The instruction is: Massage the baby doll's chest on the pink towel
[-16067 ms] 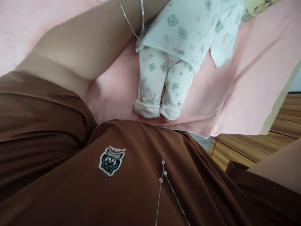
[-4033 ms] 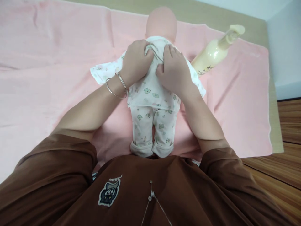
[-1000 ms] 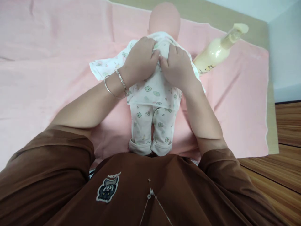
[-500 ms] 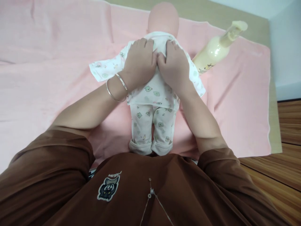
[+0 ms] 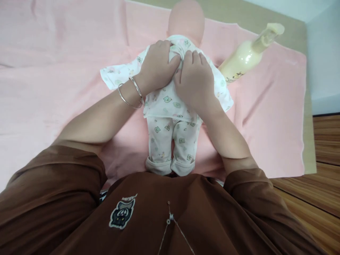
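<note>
A baby doll (image 5: 186,21) lies on its front with its bald head away from me. It wears a white patterned top (image 5: 170,101) and matching trousers (image 5: 160,138) with turned-up cuffs. My left hand (image 5: 158,65) rests on the upper left of its back, thumb apart from the fingers. Beside it, my right hand (image 5: 195,78) lies on the right of the back, a little lower, fingers slightly spread. Between the two hands the top's cloth is creased. The hands partly cover the top, and the doll's face is hidden.
A pink cloth (image 5: 276,117) covers most of the table under the doll. To the right lies a pale yellow pump bottle (image 5: 243,56), touching or close to the doll's sleeve. Beyond the table's right edge shows a wooden floor (image 5: 328,148).
My right hand has slid slightly down the doll's back, towards me. The left hand stays almost in place, its thumb shifted a little. More creased cloth shows near the collar.
</note>
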